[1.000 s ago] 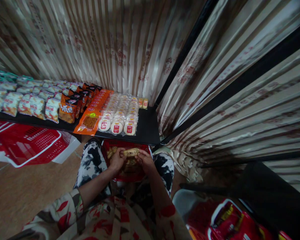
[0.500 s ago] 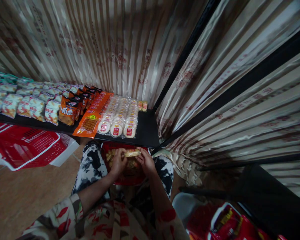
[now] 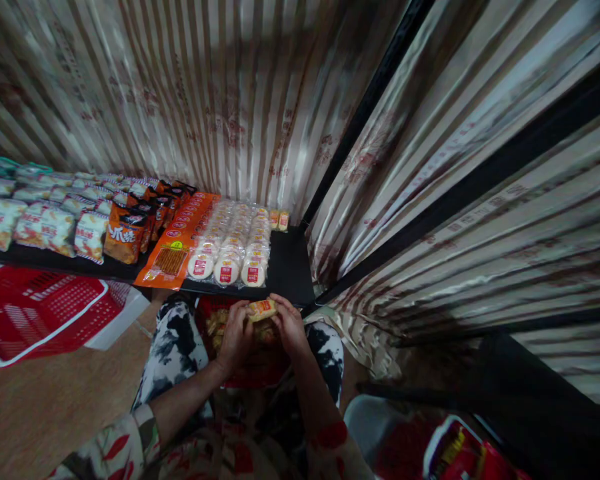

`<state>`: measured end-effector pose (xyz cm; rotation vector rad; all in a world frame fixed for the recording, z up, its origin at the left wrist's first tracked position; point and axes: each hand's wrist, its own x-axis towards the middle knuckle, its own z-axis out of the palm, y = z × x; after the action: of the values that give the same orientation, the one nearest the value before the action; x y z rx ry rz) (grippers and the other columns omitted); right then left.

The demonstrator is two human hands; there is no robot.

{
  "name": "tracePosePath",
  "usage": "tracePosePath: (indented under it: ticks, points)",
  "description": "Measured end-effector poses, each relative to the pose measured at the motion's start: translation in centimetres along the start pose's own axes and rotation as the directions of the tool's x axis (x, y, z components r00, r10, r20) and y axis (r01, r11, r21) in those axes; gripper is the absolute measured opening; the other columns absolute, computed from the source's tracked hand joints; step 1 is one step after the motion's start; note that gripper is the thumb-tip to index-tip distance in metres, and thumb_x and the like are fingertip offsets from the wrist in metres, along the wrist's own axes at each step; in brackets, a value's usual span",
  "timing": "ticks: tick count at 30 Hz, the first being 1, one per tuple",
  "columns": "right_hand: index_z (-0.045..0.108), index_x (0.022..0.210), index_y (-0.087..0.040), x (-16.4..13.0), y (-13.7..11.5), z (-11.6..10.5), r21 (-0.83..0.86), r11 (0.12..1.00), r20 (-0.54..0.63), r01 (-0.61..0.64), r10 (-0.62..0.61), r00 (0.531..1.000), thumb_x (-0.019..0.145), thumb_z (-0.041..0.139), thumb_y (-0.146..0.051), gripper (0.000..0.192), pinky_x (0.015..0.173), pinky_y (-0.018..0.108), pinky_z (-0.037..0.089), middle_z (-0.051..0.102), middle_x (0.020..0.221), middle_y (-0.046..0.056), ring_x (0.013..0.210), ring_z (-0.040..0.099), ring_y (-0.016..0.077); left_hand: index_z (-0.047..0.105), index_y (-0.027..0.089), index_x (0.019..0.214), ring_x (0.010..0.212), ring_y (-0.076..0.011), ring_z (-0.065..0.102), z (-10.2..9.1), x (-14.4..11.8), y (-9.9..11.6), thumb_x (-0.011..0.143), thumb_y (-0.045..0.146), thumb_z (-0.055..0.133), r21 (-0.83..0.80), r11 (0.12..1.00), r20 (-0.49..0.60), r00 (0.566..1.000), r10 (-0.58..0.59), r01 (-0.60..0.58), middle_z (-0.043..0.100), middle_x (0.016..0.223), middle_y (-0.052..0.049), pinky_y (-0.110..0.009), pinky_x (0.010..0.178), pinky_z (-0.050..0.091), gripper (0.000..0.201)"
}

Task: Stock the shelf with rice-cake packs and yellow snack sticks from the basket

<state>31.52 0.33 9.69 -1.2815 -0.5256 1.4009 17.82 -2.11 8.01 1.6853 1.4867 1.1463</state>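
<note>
Between both hands I hold a small yellow wrapped snack (image 3: 263,309) with a red-orange label facing up. My left hand (image 3: 237,333) pinches its left end, and my right hand (image 3: 290,327) grips the right end. Below them, between my knees, is a red basket (image 3: 211,305) with several similar yellow packets (image 3: 216,328) in it; my hands and forearms hide part of it. On the black shelf (image 3: 293,263) ahead, two small yellow packets (image 3: 279,220) stand at the back, to the right of rows of round wrapped crackers (image 3: 227,270).
Left along the shelf lie a flat orange snack bag (image 3: 173,250), orange bags (image 3: 124,233) and white snack bags (image 3: 45,227). A red shopping basket (image 3: 45,307) is under the shelf at left. Black poles (image 3: 360,123) and a striped curtain (image 3: 220,87) stand behind. Red packages (image 3: 455,447) sit lower right.
The snack in my hands has turned so that its red-orange label now shows upward. The whole view has shifted slightly, with the shelf appearing lower and further left.
</note>
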Motion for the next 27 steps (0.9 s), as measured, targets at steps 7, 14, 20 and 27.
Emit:
tracePosePath:
  ticks: [7, 14, 20, 27]
  points:
    - [0.069, 0.088, -0.02, 0.3, -1.2, 0.0, 0.055, 0.998, -0.025, -0.012, 0.013, 1.0, 0.056, 0.065, -0.024, 0.032, 0.073, 0.029, 0.05, 0.071, 0.09, 0.003, 0.081, 0.065, 0.018, 0.055, 0.019, 0.093, 0.113, -0.0201, 0.051, 0.3, 2.2, 0.7, 0.076, 0.005, 0.04, -0.042, 0.998, -0.04, 0.998, 0.045, -0.047, 0.049, 0.118, -0.009, -0.041, 0.097, 0.047, 0.027]
    - [0.066, 0.096, -0.02, 1.1, -1.1, -0.8, 0.054, 0.996, 0.017, 0.073, -0.074, 0.997, 0.057, 0.066, -0.024, 0.039, 0.08, 0.032, 0.05, 0.071, 0.095, 0.004, 0.088, 0.065, 0.0206, 0.058, 0.018, 0.094, 0.112, -0.021, 0.052, 1.0, 6.0, 2.2, 0.075, 0.003, 0.039, -0.029, 0.997, -0.033, 0.997, 0.072, -0.073, 0.05, 0.114, -0.009, -0.043, 0.101, 0.043, 0.03]
    - [0.065, 0.096, -0.02, 2.2, -1.5, -1.0, -0.077, 0.973, 0.046, 0.218, -0.215, 0.976, 0.063, 0.065, -0.027, 0.033, 0.084, 0.033, 0.05, 0.071, 0.095, 0.004, 0.088, 0.065, 0.0189, 0.057, 0.018, 0.095, 0.107, -0.0207, 0.053, 2.6, 8.7, 3.7, 0.077, 0.01, 0.046, -0.056, 0.996, -0.01, 0.998, 0.062, -0.063, 0.049, 0.108, -0.008, -0.041, 0.096, 0.047, 0.022]
    - [0.065, 0.089, -0.018, 5.0, -1.8, -0.8, -0.169, 0.95, -0.05, 0.262, -0.273, 0.961, 0.059, 0.071, -0.041, 0.038, 0.078, 0.033, 0.052, 0.071, 0.085, 0.006, 0.079, 0.066, 0.0187, 0.058, 0.018, 0.091, 0.098, -0.0179, 0.054, 4.6, 11.4, 4.6, 0.077, 0.005, 0.044, -0.049, 0.997, 0.014, 0.998, 0.067, -0.067, 0.051, 0.097, -0.005, -0.038, 0.093, 0.046, 0.024]
